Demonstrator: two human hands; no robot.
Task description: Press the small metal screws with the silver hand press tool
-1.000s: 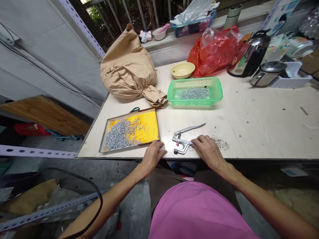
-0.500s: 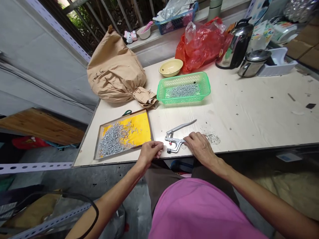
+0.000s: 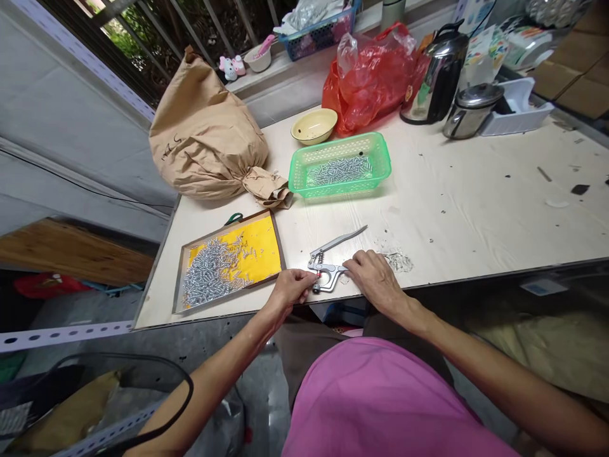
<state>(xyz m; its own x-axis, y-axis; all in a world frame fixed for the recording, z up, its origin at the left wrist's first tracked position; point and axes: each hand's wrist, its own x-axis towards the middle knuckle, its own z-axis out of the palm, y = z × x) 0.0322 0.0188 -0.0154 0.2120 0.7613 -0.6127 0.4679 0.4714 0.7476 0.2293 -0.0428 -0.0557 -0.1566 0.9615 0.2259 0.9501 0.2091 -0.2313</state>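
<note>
Pliers [image 3: 328, 268] as reference: lying on the table [image 3: 480, 209] near the front edge, working end to the left. Upper handle is swung well away from the lower one, spring visible between them; mouth is open, red tip at the upper side of the gap, black end piece at the lower.

Right hand [image 3: 375, 276]: back up, at the right end of the pliers, fingers curled closed over the lower handle.
Left hand [image 3: 288, 289]: at the left end of the pliers, thumb and index pinched together right by the red tip. Can't tell what, if anything, is between them; too small.

Left of the pliers: shallow tray [image 3: 179, 279], yellow lining [image 3: 261, 247], heap of small metal pieces [image 3: 207, 274] piled on the side farther from the pliers.
Beyond the pliers: green basket [image 3: 340, 188] with a layer of similar pieces inside, then cream bowl [image 3: 314, 127], then red bag [image 3: 373, 79].
Beyond and left of the pliers: big brown sack [image 3: 209, 133], neck bunched.
Well beyond and right of the pliers: kettle [image 3: 438, 79], small metal pot [image 3: 469, 114].
</note>
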